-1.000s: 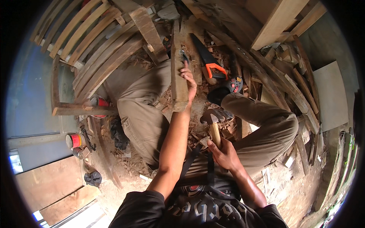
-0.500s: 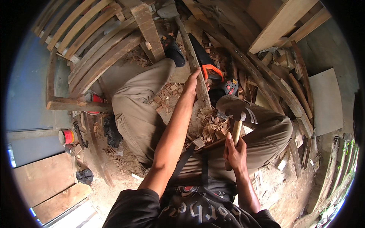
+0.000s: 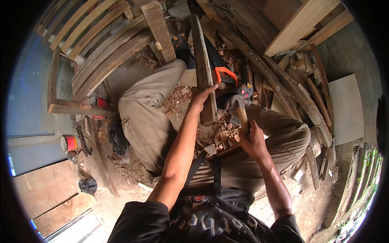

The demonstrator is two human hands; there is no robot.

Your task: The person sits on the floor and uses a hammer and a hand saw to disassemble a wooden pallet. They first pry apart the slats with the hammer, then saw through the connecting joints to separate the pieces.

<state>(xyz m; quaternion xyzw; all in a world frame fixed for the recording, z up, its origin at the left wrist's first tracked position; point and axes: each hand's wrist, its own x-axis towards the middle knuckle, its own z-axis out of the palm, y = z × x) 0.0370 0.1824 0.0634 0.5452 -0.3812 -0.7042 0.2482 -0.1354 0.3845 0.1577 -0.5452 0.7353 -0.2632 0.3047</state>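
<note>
Khaki trousers bent at two knees, a person holds one wooden plank in the left hand and one wood-handled hammer in the right hand. Running from top centre to mid-frame, the plank is clasped across its near half; one digit reaches its right edge, the other left fingers largely hidden. Right-hand fingers are closed around the hammer's handle, its head blurred just right of the plank's near end. One handsaw with an orange-and-black handle lies beyond the plank, upper centre, near one of two dark shoes. Wood chips, too many to count, litter the centre. At left are one red bucket, partly behind a beam, one tub with a red-and-yellow band, and two crumpled black bundles. One pale panel leans at right.
</note>
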